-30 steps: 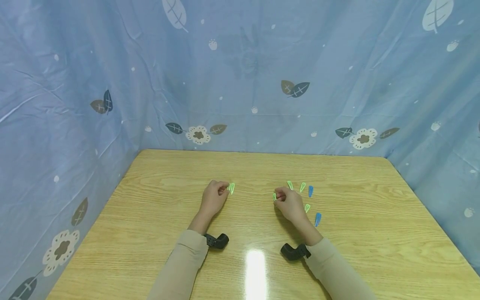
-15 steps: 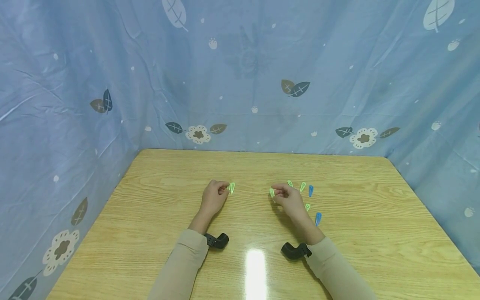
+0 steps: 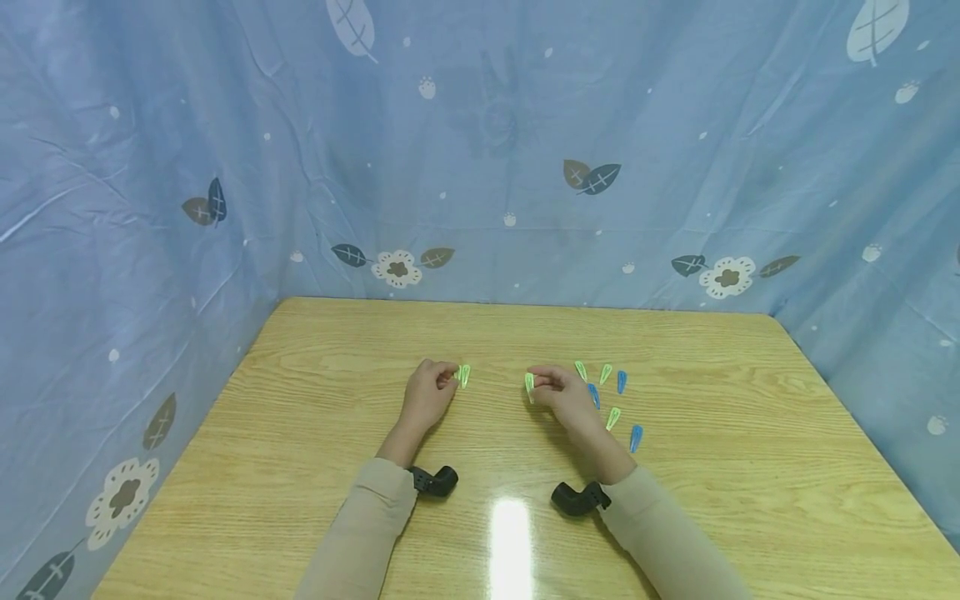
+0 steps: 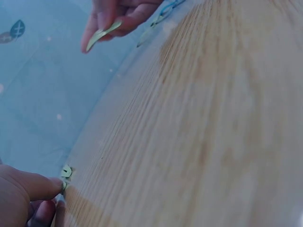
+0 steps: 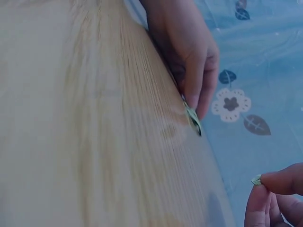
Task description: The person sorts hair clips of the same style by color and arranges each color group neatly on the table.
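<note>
My right hand (image 3: 564, 402) pinches a green snap hair clip (image 3: 529, 387) between thumb and fingertips, held above the table; the left wrist view shows the same clip (image 4: 103, 34) in those fingers. On the left, my left hand (image 3: 429, 392) rests low at the table, its thumb and fingers pinching a green hair clip (image 4: 64, 186) that they mostly cover. Close beside it lies another green clip (image 3: 466, 376). Around the right hand lie green clips (image 3: 606, 374) and blue clips, one of them a blue clip (image 3: 594, 396) just beyond its knuckles.
The wooden table (image 3: 337, 517) ends at a blue patterned curtain (image 3: 495, 167) behind and at the sides. A blue clip (image 3: 636, 438) lies nearest the right forearm. Black wrist mounts (image 3: 435, 482) stick inward from both cuffs.
My right hand has moved left with the green clip and raised it slightly, uncovering a blue clip on the table. The left hand has stayed in place.
</note>
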A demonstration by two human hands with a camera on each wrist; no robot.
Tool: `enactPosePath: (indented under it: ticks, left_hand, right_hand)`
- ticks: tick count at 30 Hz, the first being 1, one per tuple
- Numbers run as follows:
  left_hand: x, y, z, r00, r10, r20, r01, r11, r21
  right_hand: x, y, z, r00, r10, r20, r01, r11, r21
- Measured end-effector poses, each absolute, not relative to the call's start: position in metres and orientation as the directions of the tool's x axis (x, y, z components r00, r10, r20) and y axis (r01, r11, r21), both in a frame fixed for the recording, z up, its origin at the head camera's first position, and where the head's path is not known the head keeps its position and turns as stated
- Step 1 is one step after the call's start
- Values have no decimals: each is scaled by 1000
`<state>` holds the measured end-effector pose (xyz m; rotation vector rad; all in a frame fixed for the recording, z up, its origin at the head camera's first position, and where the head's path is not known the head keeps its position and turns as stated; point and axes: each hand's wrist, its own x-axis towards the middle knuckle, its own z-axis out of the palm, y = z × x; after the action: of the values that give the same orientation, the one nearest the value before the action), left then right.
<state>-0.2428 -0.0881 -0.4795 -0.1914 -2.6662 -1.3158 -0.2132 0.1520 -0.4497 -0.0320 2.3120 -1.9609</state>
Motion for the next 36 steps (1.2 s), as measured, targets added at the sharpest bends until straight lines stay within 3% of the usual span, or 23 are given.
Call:
enactPosePath:
  ticks: [22,36]
  left_hand:
    - [-246,-86,-480,-980,55,192,184,614,767]
    - [-245,-88,-479,-978,41,203,185,610,771]
  right_hand:
    - [-239,91,-465,-998,-9,-65,64,74,-995]
    - [-253,61,-462,-998,36,-51,59,297,-953]
